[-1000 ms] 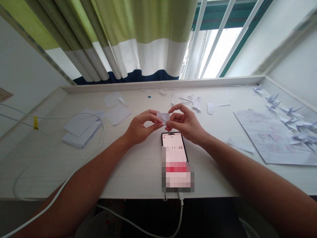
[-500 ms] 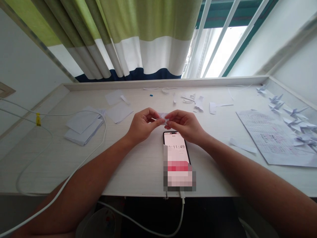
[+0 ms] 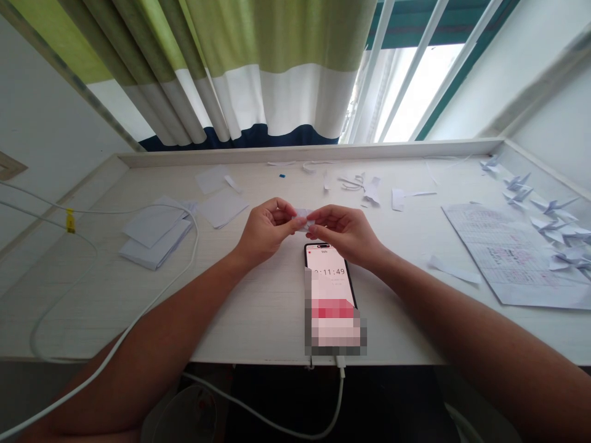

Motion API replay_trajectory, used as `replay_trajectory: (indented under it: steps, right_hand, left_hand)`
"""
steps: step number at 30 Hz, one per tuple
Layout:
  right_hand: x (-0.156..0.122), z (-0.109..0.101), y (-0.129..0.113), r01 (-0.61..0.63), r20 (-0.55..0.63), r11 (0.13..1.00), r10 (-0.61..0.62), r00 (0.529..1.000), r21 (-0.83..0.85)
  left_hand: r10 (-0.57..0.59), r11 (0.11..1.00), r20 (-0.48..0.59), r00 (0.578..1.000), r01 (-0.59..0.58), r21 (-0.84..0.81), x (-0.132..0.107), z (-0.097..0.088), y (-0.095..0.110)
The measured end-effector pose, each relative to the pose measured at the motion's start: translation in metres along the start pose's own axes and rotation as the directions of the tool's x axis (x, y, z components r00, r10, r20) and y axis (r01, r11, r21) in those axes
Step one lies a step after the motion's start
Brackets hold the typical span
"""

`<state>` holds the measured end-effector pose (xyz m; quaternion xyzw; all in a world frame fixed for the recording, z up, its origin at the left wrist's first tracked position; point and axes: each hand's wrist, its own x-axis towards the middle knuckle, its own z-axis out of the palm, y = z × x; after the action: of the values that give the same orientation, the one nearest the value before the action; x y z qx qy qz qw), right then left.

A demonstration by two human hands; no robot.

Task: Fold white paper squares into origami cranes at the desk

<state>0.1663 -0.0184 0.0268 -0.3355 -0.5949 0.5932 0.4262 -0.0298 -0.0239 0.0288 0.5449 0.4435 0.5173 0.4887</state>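
Observation:
A small folded piece of white paper (image 3: 305, 216) is pinched between both hands over the middle of the white desk (image 3: 258, 307). My left hand (image 3: 265, 231) grips its left side with thumb and fingers closed. My right hand (image 3: 344, 232) pinches its right side. Most of the paper is hidden by my fingertips. Just below the hands lies a phone (image 3: 330, 289) with a timer on its screen, plugged into a white cable (image 3: 339, 394).
A stack of white paper squares (image 3: 154, 237) lies at the left, with a looping white cable (image 3: 115, 215) over it. Paper scraps (image 3: 364, 187) litter the back. A printed sheet (image 3: 512, 255) and several folded paper cranes (image 3: 554, 221) sit at the right.
The paper has been folded flatter and lowered between my fingers, so less of it shows. Both hands stay together above the phone. The timer has moved on by a second.

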Motion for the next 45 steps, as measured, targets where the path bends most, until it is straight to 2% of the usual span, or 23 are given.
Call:
replay_trajectory:
  steps: [17, 23, 32, 38, 45]
  right_hand:
    - [0.0018, 0.0015, 0.0043, -0.040, -0.013, 0.997, 0.041, 0.999, 0.068]
    - [0.0027, -0.0001, -0.0027, -0.013, -0.072, 0.992, 0.023, 0.997, 0.127]
    - [0.0024, 0.0047, -0.0022, -0.034, -0.107, 0.980, 0.056, 0.993, 0.198]
    - [0.0025, 0.0044, -0.0009, -0.032, -0.109, 0.978, 0.055, 0.993, 0.205]
    - [0.0024, 0.0053, 0.0004, -0.028, -0.110, 0.981, 0.050, 0.993, 0.194]
  left_hand:
    - [-0.036, 0.999, -0.009, 0.999, 0.036, -0.034, -0.0008, -0.0002, 0.0019]
    - [-0.036, 0.995, 0.016, 0.999, 0.037, -0.090, 0.0008, -0.0010, -0.0006]
    - [0.018, 0.998, -0.070, 0.997, -0.023, -0.066, -0.0003, 0.0027, -0.0004]
    - [0.117, 0.993, -0.078, 0.990, -0.116, 0.021, -0.0008, 0.0017, -0.0025]
    - [0.128, 0.990, -0.071, 0.989, -0.123, 0.068, 0.0012, -0.0041, -0.0036]
